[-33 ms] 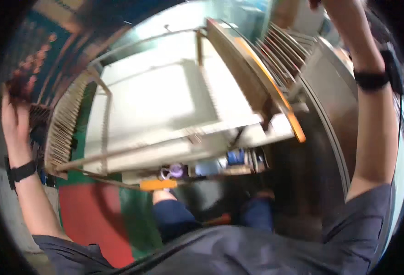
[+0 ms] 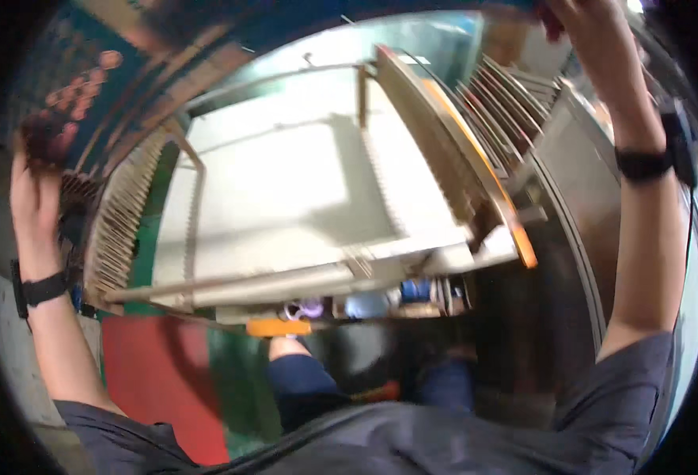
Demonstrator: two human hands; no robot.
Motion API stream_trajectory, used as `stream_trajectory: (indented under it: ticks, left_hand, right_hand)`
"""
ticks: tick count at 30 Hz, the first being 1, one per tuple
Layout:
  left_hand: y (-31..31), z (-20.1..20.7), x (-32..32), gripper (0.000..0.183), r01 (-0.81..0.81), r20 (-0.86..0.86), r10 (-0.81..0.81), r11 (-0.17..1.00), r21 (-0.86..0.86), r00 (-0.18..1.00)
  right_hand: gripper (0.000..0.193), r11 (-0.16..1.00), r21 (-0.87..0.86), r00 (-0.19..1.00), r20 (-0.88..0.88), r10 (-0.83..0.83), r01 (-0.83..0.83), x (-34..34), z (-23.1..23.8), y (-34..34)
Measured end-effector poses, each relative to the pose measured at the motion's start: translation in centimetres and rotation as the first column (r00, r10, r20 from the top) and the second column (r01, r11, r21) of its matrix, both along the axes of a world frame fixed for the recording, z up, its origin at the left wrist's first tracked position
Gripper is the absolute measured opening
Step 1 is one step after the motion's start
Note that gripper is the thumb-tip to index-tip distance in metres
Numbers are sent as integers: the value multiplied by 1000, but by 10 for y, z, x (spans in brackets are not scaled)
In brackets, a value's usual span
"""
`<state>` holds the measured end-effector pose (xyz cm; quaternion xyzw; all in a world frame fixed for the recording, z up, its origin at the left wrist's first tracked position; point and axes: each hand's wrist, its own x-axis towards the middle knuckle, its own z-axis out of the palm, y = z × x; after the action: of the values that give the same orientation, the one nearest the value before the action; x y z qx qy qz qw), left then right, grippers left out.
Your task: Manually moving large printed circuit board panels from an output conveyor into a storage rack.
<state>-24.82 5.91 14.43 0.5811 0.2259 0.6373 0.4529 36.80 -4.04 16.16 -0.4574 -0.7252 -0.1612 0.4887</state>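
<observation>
A large dark blue-green panel (image 2: 183, 36) with copper-coloured round spots and stripes stretches across the top left of the view, blurred. My left hand (image 2: 36, 194) is raised at the far left, its fingers closed at the panel's near edge; the fingertips are dark and smeared. High at the upper right is my right hand (image 2: 582, 24), partly cut off by the frame, with reddish fingertips closed by the panel's right end. Below and between my arms stands a metal-framed rack (image 2: 230, 285) with a white bed (image 2: 262, 174).
Comb-like slats (image 2: 123, 210) line the rack's left side, and an orange-edged bar (image 2: 483, 174) its right. Under it, a shelf holds a purple item (image 2: 309, 307) and blue items (image 2: 416, 290). A grey cabinet (image 2: 578, 150) stands right; a red floor patch (image 2: 159, 380) lies lower left.
The rack and its surroundings have shifted slightly down and to the right in the view. Both hands remain raised; the left one sits a little further right and lower.
</observation>
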Motion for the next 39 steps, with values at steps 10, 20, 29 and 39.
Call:
stream_trajectory:
  ticks: [10,20,29,39]
  left_hand:
    - [89,9,63,34,-142,-13,143,988,62,990]
    - [167,-28,76,35,-165,143,175,983,-77,974]
    - [186,-62,70,38,-218,47,227,965,-146,973]
    - [184,-55,80,43,-161,279,230,955,-248,932]
  right_hand:
    - [34,967,-174,928,-354,117,-189,21,-19,135]
    - [27,917,-335,895,-443,50,-217,10,-40,205]
    - [30,876,-440,876,-480,-42,-199,-9,-53,233]
    - [25,864,-465,886,-462,-52,-192,-13,-44,232]
